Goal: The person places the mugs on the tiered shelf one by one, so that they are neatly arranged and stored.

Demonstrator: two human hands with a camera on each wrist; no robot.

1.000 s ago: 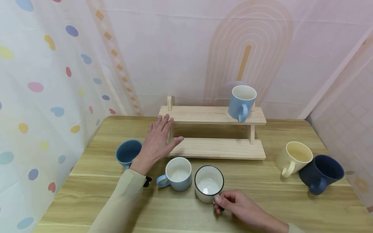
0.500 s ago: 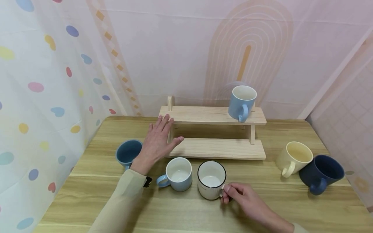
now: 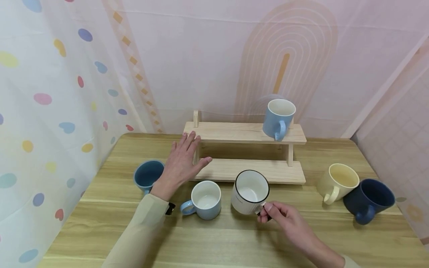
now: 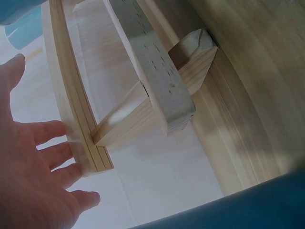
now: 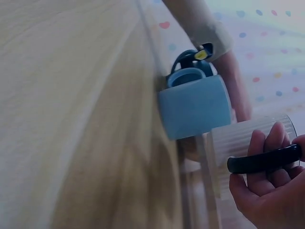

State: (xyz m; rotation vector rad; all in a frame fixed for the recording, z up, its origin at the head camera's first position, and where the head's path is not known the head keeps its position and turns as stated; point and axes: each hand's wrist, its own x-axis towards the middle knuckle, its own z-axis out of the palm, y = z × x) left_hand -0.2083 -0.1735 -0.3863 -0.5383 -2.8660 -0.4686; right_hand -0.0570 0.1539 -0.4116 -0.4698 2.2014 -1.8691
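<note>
By its dark handle (image 5: pixel 262 161), my right hand (image 3: pixel 289 225) grips a white mug (image 3: pixel 241 203) with a black rim. That mug hangs upright, raised off the table in front of the wooden two-tier shelf (image 3: pixel 228 132). My left hand (image 3: pixel 182 162) has its fingers spread and touches the left end of the upper tier; the left wrist view shows the fingertips at the board's edge. A light blue mug (image 3: pixel 211 212) stands on the table left of the white one. Another blue mug (image 3: pixel 273 125) sits at the right of the upper tier.
Partly behind my left wrist stands a teal mug (image 3: pixel 147 175). At the right are a pale yellow mug (image 3: pixel 326 184) and a navy mug (image 3: pixel 356 203), close together on the wooden table (image 3: pixel 201 247). Patterned curtains (image 3: pixel 201 67) hang behind and beside the table.
My right hand has lifted the white mug and carried it forward and slightly right, toward the lower tier. The left hand stays at the shelf's left end.
</note>
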